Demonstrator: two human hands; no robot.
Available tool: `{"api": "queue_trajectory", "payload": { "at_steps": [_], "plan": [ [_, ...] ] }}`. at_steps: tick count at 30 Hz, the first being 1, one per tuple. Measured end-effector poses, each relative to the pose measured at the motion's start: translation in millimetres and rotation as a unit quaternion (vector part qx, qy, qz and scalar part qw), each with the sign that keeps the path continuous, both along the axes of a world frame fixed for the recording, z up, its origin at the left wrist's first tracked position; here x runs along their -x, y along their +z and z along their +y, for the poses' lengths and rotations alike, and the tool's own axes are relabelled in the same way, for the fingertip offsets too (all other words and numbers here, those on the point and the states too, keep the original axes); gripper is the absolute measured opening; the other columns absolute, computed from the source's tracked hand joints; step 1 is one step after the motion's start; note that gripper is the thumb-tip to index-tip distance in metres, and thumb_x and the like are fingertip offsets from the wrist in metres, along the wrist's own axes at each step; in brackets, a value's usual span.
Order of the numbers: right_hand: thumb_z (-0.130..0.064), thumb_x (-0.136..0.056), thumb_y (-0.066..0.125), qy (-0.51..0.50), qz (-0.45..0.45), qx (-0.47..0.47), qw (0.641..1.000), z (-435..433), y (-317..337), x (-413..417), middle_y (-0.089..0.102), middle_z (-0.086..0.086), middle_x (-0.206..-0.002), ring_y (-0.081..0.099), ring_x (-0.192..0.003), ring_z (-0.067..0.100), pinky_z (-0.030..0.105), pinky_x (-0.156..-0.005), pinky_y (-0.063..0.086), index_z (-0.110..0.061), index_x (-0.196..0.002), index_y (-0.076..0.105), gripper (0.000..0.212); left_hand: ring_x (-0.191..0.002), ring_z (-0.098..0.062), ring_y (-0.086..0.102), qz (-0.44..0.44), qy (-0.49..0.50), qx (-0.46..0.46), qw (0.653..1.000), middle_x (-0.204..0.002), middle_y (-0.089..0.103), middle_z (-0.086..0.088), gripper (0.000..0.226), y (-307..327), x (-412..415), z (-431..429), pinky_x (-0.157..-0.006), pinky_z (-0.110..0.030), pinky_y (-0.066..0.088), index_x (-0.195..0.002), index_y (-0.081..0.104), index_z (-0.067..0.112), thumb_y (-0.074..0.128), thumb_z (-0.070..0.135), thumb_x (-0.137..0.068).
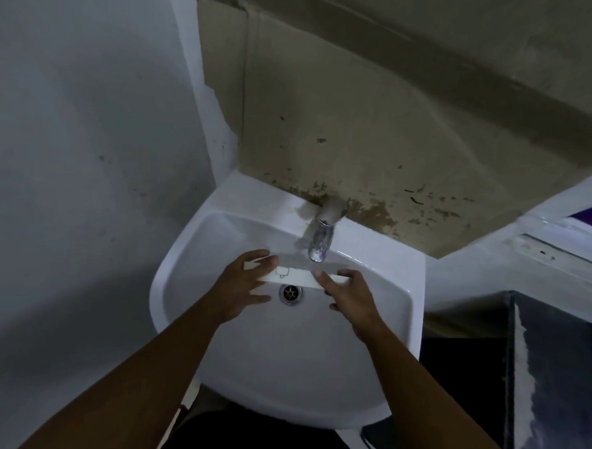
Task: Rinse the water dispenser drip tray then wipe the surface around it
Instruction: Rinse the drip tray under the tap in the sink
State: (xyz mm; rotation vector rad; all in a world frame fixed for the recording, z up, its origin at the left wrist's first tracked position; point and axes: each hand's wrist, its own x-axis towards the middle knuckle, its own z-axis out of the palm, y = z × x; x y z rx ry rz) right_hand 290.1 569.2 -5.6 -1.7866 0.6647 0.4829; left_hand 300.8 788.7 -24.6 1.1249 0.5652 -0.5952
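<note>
A long white drip tray point(297, 274) is held level over the white sink point(389, 322), just under the spout of the chrome tap point(322, 233). My left hand point(243, 289) grips the tray's left end, fingers wrapped over its far edge. My right hand point(350, 297) holds the right end with the thumb on top. The tray sits just above and behind the metal drain point(290, 293). I cannot tell whether water is running from the tap.
A stained sheet of cardboard point(368, 117) covers the wall behind the tap. A grey wall point(79, 167) stands close on the left. A white ledge point(529, 256) and a dark panel point(552, 365) lie to the right of the basin.
</note>
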Motion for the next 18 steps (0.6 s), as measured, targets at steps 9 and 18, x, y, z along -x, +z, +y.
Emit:
{"api": "queue_trajectory", "payload": {
  "at_steps": [9,18],
  "plan": [
    [-0.011,-0.075,0.082,-0.01,0.028,-0.116,0.993,28.2,-11.5,-24.8,0.061,0.01,-0.117,0.066,-0.104,0.028,0.04,-0.073,0.062,-0.015,-0.115,0.047,0.053,-0.101,-0.029,0.063,0.046,0.025,0.024,0.998,-0.122,0.055,-0.012,0.052,6.1,22.0,31.2,-0.078,-0.038,0.06,-0.126,0.05,0.013,0.066,-0.007,-0.081],
    [-0.024,-0.08,0.08,0.063,-0.029,-0.044,0.997,31.1,-19.5,-40.7,0.075,0.009,-0.092,0.073,-0.075,0.018,0.026,-0.058,0.059,-0.01,-0.098,0.069,0.026,-0.102,-0.021,0.063,-0.062,0.009,-0.045,0.997,-0.112,0.064,-0.01,0.047,8.0,35.5,32.7,-0.076,-0.023,0.057,-0.116,0.059,0.014,0.066,-0.014,-0.077]
  ]
}}
